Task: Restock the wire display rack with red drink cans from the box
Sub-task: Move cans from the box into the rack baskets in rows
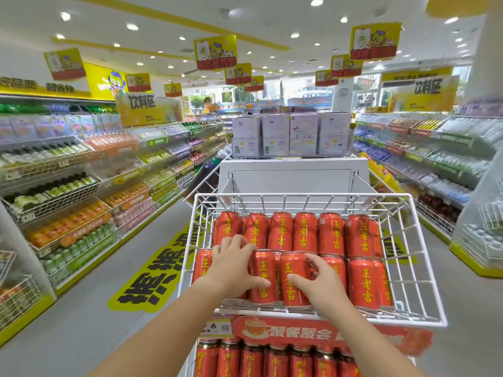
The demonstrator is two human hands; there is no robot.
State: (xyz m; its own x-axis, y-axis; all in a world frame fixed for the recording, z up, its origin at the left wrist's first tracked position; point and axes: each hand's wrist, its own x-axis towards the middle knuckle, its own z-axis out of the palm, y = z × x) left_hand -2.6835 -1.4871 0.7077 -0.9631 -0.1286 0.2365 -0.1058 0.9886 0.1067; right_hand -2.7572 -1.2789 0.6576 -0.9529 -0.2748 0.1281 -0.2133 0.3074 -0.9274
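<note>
Looks nearly done from here: the wire display rack (299, 196) is packed with red drink cans (330, 232), my left hand (234, 268) and right hand (318, 284) have fingers (237, 241) curled round a front-row can each, and the box isn't in view.

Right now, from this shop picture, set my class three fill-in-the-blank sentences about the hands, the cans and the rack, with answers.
The left hand grips the left red can and the right hand grips the right red can, both in the ____ row of the wire basket.
The characters printed on these cans are ____.
The orange sign under the basket pictures a ____ of tea.
Missing words: front; yellow; cup.
</note>
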